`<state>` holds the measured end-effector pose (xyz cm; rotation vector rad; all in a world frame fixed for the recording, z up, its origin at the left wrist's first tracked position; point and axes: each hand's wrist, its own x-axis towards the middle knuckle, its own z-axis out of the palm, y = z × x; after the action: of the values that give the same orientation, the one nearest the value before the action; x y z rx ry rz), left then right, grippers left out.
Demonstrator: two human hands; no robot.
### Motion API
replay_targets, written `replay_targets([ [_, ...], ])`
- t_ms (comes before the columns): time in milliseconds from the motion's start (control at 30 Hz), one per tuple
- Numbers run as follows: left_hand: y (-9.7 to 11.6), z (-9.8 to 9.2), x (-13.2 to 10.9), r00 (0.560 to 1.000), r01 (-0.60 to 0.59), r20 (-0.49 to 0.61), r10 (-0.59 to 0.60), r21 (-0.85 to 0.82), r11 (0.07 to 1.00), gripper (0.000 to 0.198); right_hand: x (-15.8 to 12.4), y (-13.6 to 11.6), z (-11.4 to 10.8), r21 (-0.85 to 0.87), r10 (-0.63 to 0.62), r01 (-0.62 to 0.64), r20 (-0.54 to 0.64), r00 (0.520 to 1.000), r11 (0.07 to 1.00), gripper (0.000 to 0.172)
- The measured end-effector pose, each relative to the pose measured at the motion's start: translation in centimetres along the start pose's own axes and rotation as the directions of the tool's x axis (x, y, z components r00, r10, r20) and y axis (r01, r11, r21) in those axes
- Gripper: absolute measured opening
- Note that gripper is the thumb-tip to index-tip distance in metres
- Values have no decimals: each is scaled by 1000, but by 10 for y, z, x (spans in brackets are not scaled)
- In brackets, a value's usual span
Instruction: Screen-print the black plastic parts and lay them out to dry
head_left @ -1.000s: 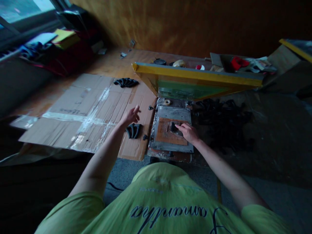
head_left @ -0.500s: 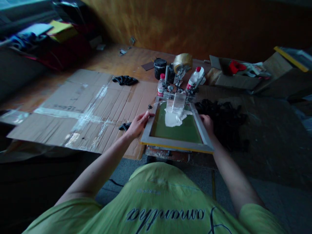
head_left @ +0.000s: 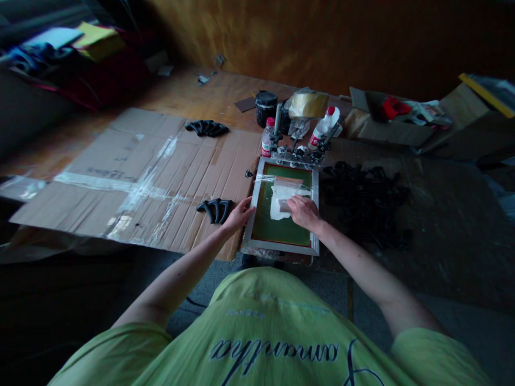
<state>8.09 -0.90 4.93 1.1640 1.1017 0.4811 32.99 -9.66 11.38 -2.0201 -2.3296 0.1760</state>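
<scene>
A screen printing frame [head_left: 316, 228] with a green mesh lies flat in front of me. White ink [head_left: 277, 210] is spread over the middle of its mesh. My left hand [head_left: 240, 212] grips the left side of the frame. Over the mesh, my right hand [head_left: 304, 213] is closed on a small pale scraper [head_left: 284, 206], whose lower edge is in the ink. Just beyond it, a wider wooden-edged block [head_left: 288, 183] rests on the screen. The metal hinge clamp [head_left: 295, 156] is at the frame's far end.
Left of the frame, curved black pieces [head_left: 217, 210] lie on flattened cardboard [head_left: 153, 161], with a second row [head_left: 206, 128] farther back. A pile of black pieces [head_left: 366, 198] is at right. Bottles [head_left: 267, 138], a black tub [head_left: 266, 107] and an open carton [head_left: 394, 131] stand behind.
The frame has come down from its raised tilt to lie flat. My right hand has left the frame's right side and now holds the scraper over the mesh. My left hand stays at the left side.
</scene>
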Motion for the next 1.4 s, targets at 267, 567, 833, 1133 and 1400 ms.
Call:
replay_targets([
  [267, 2, 1, -2, 1000, -8, 5, 8, 18, 1000, 70, -5, 14, -20, 107, -133, 126, 57, 990, 986, 15],
  [567, 11, 1, -8, 1000, -8, 0, 8, 29, 1000, 71, -17, -2, -4, 183, -63, 59, 18, 998, 981, 17],
  [833, 53, -8, -20, 992, -124, -6, 124, 1, 992, 64, 46, 55, -72, 332, 345, -234, -333, 877, 914, 55],
  [1133, 170, 19, -3, 824, -558, -193, 532, -115, 822, 50, -11, 83, -6, 382, 534, -422, -265, 803, 822, 23],
  [1400, 128, 39, -22, 916, -390, -178, 359, -191, 901, 46, -7, 11, 52, 230, 478, -474, 41, 878, 850, 17],
])
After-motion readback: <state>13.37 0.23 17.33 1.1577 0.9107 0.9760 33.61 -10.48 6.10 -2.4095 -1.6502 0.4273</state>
